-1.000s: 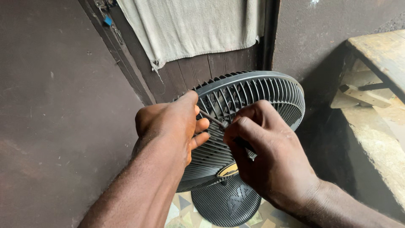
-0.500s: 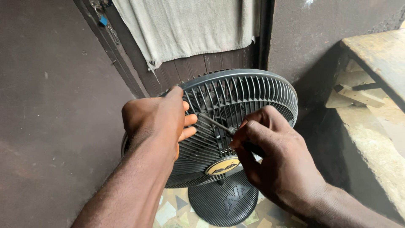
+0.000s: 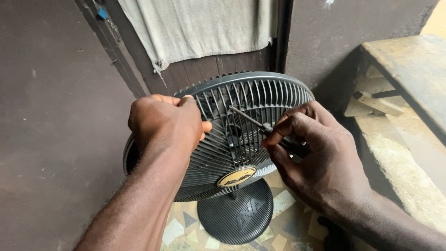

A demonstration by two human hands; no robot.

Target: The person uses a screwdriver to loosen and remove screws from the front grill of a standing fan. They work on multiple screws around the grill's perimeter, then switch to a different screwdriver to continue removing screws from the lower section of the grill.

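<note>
View from above, looking down at two bare hands on a small dark fan (image 3: 232,153) that fills the centre of the frame. The fan's round grille (image 3: 260,100) is grey-black plastic with thin ribs radiating from a gold oval badge (image 3: 236,176) at lower centre; it tilts back, w/ its ribbed round base (image 3: 237,216) on a patterned tile floor (image 3: 179,230) at the bottom. Left hand (image 3: 165,123), centre-left, is curled closed over the grille's upper-left rim, fingers hooked around the edge, steadying it. Right hand (image 3: 311,158), centre-right, is pinched closed around the dark handle of a screwdriver (image 3: 260,124); its thin metal shaft slants up and left, tip poked between ribs near the grille's middle. Judged step: working a fastener or clip behind the front guard, prob. mid-way thru loosening it; whether the tip is seated can't be told. The next move seems to call for keeping the shaft straight in the slot, firm counter-hold from the left hand, and gentle turning, since the ribs look thin and flexible. Around: worn grey cloth (image 3: 200,30) w/ frayed hem hangs at top centre over dark wood planks; rough plaster wall (image 3: 51,130) fills the left; stained concrete ledge (image 3: 404,139) runs down the right.
</note>
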